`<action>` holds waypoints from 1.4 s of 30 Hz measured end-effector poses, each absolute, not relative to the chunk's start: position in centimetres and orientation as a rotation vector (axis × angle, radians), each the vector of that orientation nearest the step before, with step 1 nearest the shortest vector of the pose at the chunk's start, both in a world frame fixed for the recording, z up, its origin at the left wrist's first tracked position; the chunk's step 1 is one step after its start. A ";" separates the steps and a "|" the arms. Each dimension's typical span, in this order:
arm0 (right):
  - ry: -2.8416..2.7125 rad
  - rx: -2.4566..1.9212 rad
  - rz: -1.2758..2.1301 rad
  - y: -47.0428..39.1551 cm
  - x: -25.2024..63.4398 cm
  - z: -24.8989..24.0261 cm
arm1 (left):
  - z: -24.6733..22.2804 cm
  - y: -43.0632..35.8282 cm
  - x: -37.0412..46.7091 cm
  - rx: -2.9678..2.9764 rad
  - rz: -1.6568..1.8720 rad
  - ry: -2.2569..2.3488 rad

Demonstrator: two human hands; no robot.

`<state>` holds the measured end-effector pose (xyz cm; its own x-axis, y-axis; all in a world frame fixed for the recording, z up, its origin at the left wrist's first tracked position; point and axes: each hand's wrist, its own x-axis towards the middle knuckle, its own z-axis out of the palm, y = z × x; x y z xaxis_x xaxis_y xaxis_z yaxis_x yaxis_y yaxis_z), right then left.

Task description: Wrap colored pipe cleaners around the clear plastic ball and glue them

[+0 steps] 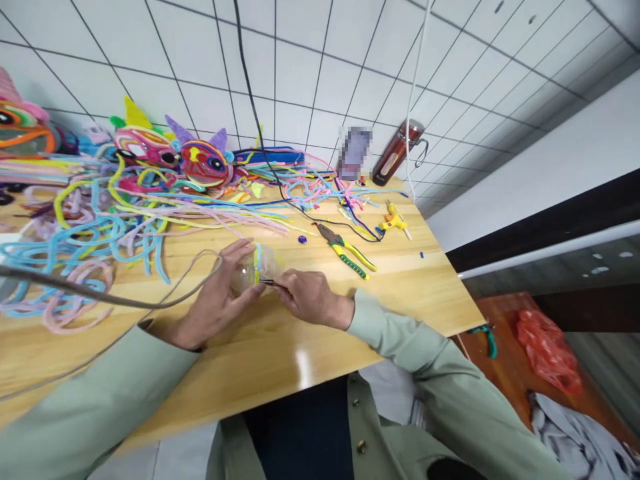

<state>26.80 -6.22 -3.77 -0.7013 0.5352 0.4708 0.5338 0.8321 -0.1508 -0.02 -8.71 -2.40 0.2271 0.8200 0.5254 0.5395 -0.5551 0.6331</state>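
The left hand [216, 293] grips a clear rounded shell [257, 264], banded blue and yellow; the right hand [311, 295] pinches a slim tool [268, 282]. Bare table [280, 340] spans nearward to its edge.

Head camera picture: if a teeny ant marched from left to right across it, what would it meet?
Yellow-horned figure → purple-horned figure → see-through round piece → right hand → green-and-yellow pliers → yellow tool → red plastic bag.
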 end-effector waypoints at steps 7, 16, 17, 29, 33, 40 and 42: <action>-2.418 -0.602 0.010 -6.8 27.3 -4.8 | -2.5 -9.5 0.1 2.215 1.210 1.267; -2.293 -0.592 -0.014 -6.7 27.0 -4.0 | -2.6 -9.1 0.5 2.224 1.254 1.241; -2.288 -0.589 -0.011 -6.7 26.9 -3.9 | -2.6 -9.1 0.5 2.223 1.258 1.240; -2.225 -0.577 -0.021 -6.7 27.8 -2.4 | -2.8 -9.0 1.0 2.211 1.291 1.135; -2.225 -0.541 0.005 -6.4 27.9 -2.1 | -2.6 -9.0 0.9 2.188 1.253 1.126; -2.248 -0.531 0.027 -5.7 27.8 -2.6 | -3.0 -8.2 0.8 2.140 1.284 1.080; -2.258 -0.539 0.024 -5.5 27.9 -3.0 | -3.2 -7.9 0.8 2.149 1.306 1.070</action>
<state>27.89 -5.53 -2.99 -0.5918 0.3871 0.7071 0.3720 0.9093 -0.1865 0.83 -7.90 -3.23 0.2678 0.7804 0.5650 0.4007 -0.6235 0.6713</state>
